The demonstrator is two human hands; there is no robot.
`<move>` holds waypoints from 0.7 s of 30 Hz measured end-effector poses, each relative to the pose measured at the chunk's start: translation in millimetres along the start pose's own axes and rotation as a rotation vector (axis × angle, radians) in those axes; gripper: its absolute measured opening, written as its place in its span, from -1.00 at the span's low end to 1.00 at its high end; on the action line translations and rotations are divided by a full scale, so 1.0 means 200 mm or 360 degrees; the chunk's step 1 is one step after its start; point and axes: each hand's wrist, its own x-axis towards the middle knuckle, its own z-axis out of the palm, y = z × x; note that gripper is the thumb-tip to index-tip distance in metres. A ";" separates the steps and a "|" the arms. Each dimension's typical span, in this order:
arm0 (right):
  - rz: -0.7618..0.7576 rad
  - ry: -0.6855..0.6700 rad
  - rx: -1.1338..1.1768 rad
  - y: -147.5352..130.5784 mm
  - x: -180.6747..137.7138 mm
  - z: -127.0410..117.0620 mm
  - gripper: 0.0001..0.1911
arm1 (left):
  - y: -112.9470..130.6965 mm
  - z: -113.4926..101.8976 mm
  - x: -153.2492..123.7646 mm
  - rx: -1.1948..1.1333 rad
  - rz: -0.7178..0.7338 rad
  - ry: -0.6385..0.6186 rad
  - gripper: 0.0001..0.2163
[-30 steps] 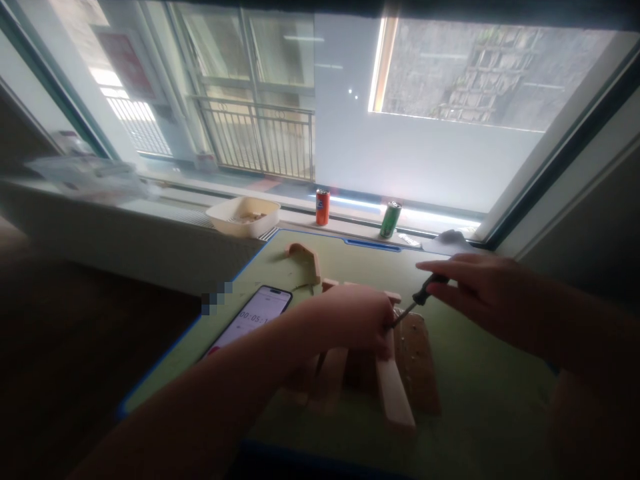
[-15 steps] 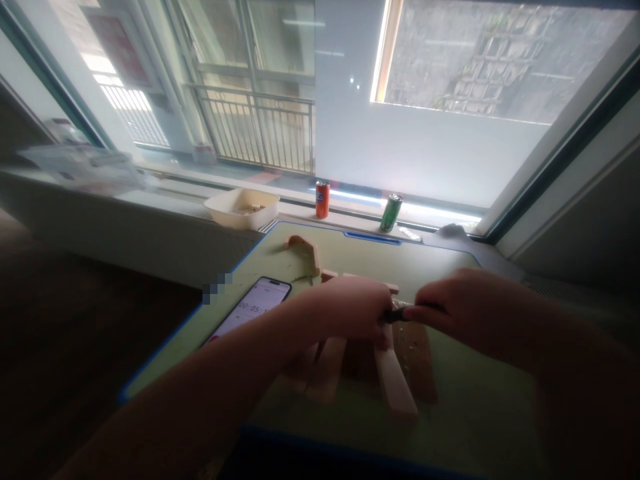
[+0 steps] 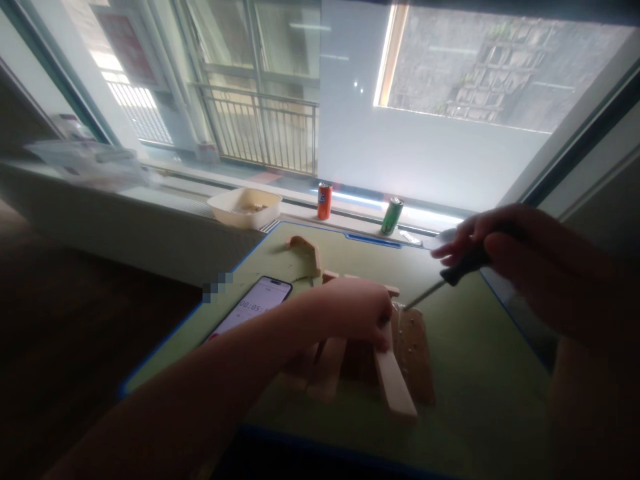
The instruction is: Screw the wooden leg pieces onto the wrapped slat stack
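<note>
My left hand (image 3: 353, 310) is closed over the top of a pale wooden assembly (image 3: 395, 380) of slats and blocks that lies on the green mat (image 3: 465, 373). My right hand (image 3: 520, 257) is closed round the dark handle of a screwdriver (image 3: 445, 279), raised to the right of the wood. The thin metal shaft slants down left, its tip close to the top edge of the brown wooden panel (image 3: 415, 353) beside my left fingers.
A phone (image 3: 253, 310) with a running timer lies at the mat's left. A curved wooden piece (image 3: 305, 252) sits behind it. On the sill stand a cream basket (image 3: 245, 207), an orange can (image 3: 325, 201) and a green can (image 3: 391, 215).
My right hand has lifted up and to the right with the screwdriver, away from my left hand where it was pressed half a second ago. My left hand has stayed on the wood.
</note>
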 end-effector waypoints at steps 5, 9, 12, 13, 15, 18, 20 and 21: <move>0.0140 0.0025 0.1175 0.04 0.05 0.22 -0.90 | 0.00 0.00 -0.03 -0.0082 -0.0105 0.0034 -0.55; 0.0145 0.0158 0.1537 0.10 0.04 0.35 -0.77 | -0.02 0.03 -0.04 -0.0154 -0.0123 0.0084 -0.52; 0.0064 0.0149 0.1601 0.13 0.00 0.41 -0.68 | -0.04 0.05 -0.04 -0.0182 -0.0103 0.0090 -0.59; 0.0031 0.0139 0.1600 0.13 -0.02 0.43 -0.68 | -0.05 0.06 -0.04 -0.0186 -0.0095 0.0098 -0.61; -0.0030 0.0114 0.1562 0.12 -0.05 0.45 -0.67 | -0.06 0.06 -0.04 -0.0195 -0.0058 0.0123 -0.66; -0.0126 0.0100 0.1467 0.09 -0.09 0.46 -0.67 | -0.06 0.04 -0.06 -0.0227 0.0053 0.0111 -0.71; -0.0185 0.0100 0.1417 0.09 -0.09 0.47 -0.68 | -0.06 0.02 -0.06 -0.0243 0.0118 0.0061 -0.73; -0.0193 0.0099 0.1392 0.09 -0.09 0.47 -0.68 | -0.06 0.01 -0.07 -0.0242 0.0131 0.0043 -0.74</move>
